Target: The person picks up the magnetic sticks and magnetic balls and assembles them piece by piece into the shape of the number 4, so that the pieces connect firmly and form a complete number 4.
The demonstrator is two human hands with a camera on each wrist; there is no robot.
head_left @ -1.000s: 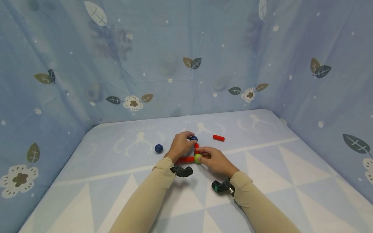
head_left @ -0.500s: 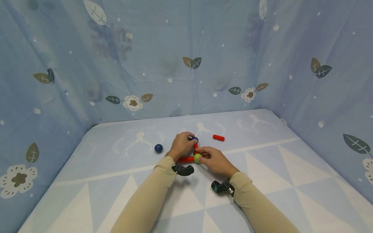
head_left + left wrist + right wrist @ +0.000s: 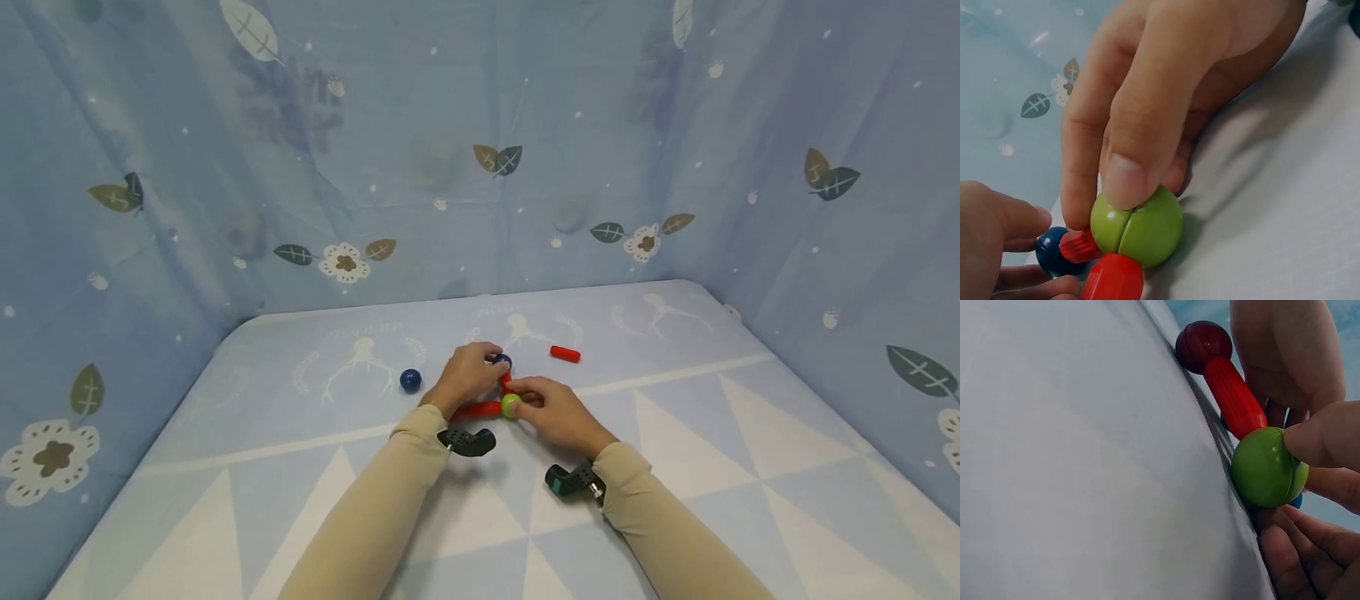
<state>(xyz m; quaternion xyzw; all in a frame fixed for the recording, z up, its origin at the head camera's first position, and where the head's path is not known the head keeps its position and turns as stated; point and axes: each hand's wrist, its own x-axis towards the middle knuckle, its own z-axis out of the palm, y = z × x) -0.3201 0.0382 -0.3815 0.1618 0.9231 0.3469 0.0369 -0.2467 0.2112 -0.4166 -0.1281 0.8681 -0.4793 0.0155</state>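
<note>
In the head view my left hand [image 3: 465, 375] pinches a dark blue ball [image 3: 503, 361] on the far side of a joined ball-and-rod toy. My right hand [image 3: 558, 412] grips the light green ball [image 3: 511, 406], its thumb pressing on top. A short red rod [image 3: 1080, 246] links blue and green balls in the left wrist view. Another red rod [image 3: 1234, 394] runs from the green ball to a dark red ball [image 3: 1202, 347] in the right wrist view. My left hand and wrist hide that dark red ball from the head view.
A loose dark blue ball [image 3: 410, 381] lies left of my left hand. Beyond my right hand is a loose red rod [image 3: 566, 354]. The table [image 3: 675, 500] has a patterned cloth, and a blue leaf-print curtain [image 3: 480, 233] surrounds its back and sides.
The held blue ball has shifted very slightly toward the green ball. Both hands keep their hold, and the loose ball and rod lie where they were.
</note>
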